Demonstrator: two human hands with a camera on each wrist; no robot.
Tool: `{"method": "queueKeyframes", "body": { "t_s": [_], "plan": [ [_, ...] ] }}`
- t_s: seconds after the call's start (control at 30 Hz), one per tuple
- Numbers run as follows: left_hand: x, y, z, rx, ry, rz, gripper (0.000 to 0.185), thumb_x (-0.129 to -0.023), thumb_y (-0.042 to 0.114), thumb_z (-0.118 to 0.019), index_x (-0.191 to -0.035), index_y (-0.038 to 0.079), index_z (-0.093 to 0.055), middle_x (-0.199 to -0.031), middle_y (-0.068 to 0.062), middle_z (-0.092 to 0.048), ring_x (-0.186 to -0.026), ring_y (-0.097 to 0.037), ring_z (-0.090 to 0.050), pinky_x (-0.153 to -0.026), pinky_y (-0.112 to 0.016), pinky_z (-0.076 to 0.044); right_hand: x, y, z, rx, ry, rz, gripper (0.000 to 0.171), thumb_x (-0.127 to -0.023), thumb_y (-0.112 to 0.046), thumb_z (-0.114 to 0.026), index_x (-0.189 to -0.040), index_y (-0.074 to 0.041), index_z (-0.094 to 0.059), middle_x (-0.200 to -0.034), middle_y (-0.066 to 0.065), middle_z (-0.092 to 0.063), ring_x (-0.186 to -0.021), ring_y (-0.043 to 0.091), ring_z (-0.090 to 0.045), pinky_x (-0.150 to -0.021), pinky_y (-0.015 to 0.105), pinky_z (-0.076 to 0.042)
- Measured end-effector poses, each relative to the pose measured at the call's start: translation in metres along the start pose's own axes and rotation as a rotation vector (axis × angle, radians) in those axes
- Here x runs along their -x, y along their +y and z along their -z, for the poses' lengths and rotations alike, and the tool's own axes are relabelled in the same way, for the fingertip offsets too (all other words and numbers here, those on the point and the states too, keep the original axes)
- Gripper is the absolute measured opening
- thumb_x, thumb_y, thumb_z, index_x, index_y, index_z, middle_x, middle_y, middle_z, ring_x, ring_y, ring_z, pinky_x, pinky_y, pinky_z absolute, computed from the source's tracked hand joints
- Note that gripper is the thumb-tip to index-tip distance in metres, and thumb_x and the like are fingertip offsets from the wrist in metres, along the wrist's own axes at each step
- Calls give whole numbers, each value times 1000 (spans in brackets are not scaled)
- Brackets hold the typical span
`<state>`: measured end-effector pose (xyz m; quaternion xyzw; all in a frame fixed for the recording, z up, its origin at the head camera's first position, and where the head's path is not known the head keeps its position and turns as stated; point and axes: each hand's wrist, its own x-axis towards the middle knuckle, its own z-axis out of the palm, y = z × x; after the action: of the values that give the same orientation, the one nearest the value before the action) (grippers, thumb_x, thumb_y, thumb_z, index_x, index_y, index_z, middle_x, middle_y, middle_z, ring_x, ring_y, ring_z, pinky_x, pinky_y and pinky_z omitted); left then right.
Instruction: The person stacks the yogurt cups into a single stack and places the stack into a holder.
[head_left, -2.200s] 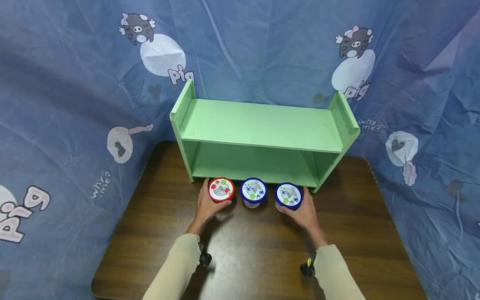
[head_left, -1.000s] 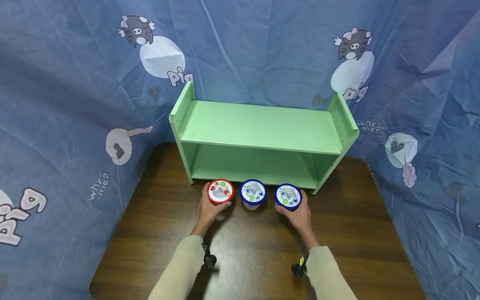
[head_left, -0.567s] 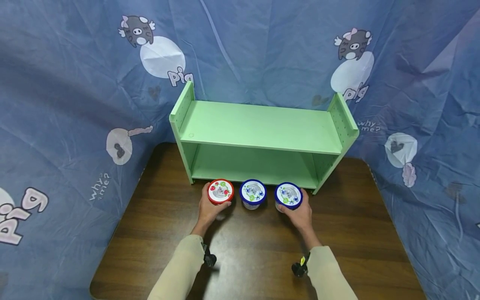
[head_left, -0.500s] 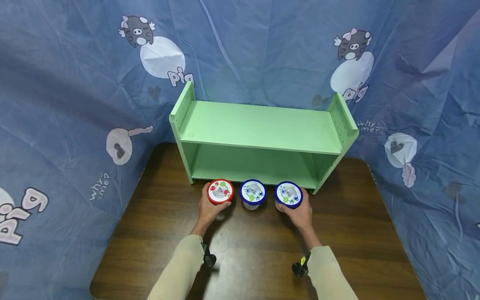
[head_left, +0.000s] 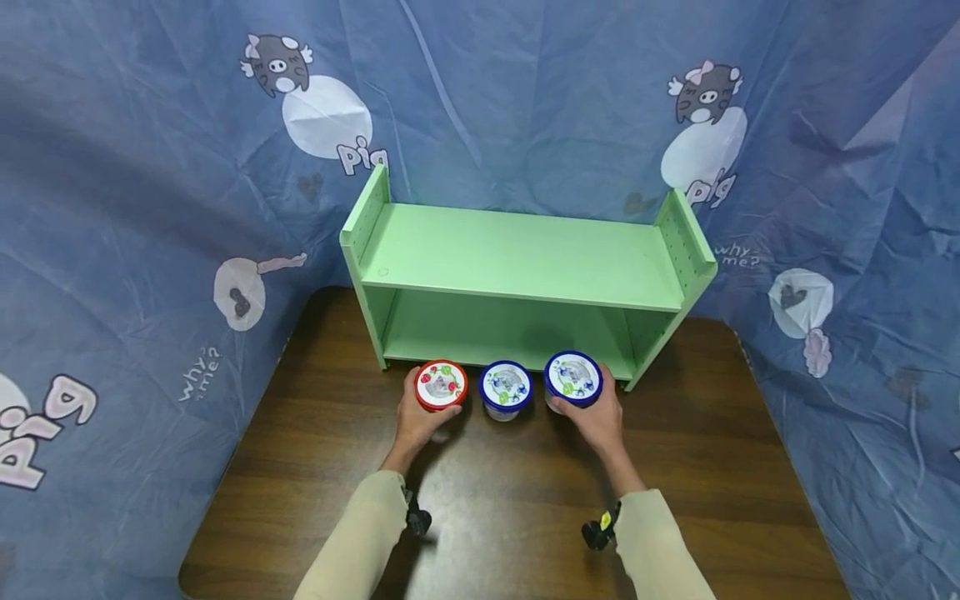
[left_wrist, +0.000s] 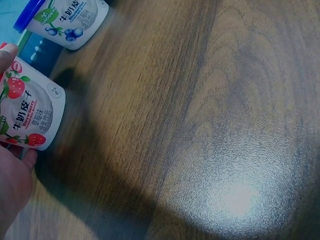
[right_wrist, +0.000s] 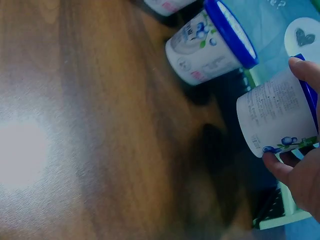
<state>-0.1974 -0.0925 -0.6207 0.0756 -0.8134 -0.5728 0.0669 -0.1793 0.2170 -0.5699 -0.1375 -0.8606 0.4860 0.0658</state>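
My left hand (head_left: 414,419) grips a red-lidded yogurt cup (head_left: 442,384) with strawberries printed on it, thumb at the near side. In the left wrist view that strawberry cup (left_wrist: 32,107) stands upright relative to the table, close over its own shadow. On the other side, my right hand (head_left: 602,417) holds a blue-lidded blueberry yogurt cup (head_left: 573,377) by its sides, a little above the table. Its base, in the right wrist view, is apart from the dark shadow below the cup (right_wrist: 275,112). Between the hands a second blue-lidded cup (head_left: 506,386) stands untouched.
Just behind the cups stands a green two-level shelf (head_left: 517,254) with raised side panels. All of it rests on a brown wooden table (head_left: 510,508). A blue curtain (head_left: 510,100) with pig prints hangs behind and at both sides.
My right hand has raised its blueberry cup off the table, slightly toward the shelf and to the left. The left hand and the other two cups have hardly moved.
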Motion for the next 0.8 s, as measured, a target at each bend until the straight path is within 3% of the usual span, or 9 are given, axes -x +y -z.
{"method": "queueKeyframes", "body": {
  "t_s": [0.37, 0.8],
  "plan": [
    [-1, -2, -1, 13, -5, -12, 108, -58, 18, -92, -147, 16, -31, -139, -16, -53, -127, -32, -52, -108, -48, -40, -7, -19, 1, -24, 3, 74, 107, -63, -37, -88, -150, -17, -28, -147, 16, -46, -133, 36, -45, -111, 55, -36],
    [-1, -3, -1, -9, -7, -12, 108, -59, 20, -92, -148, 15, -30, -139, -16, -53, -127, -32, -52, -108, -49, -40, -6, -48, -3, -37, -74, 67, 110, -65, -38, -87, -152, -21, -24, -148, 16, -43, -134, 36, -43, -111, 56, -36]
  ]
}}
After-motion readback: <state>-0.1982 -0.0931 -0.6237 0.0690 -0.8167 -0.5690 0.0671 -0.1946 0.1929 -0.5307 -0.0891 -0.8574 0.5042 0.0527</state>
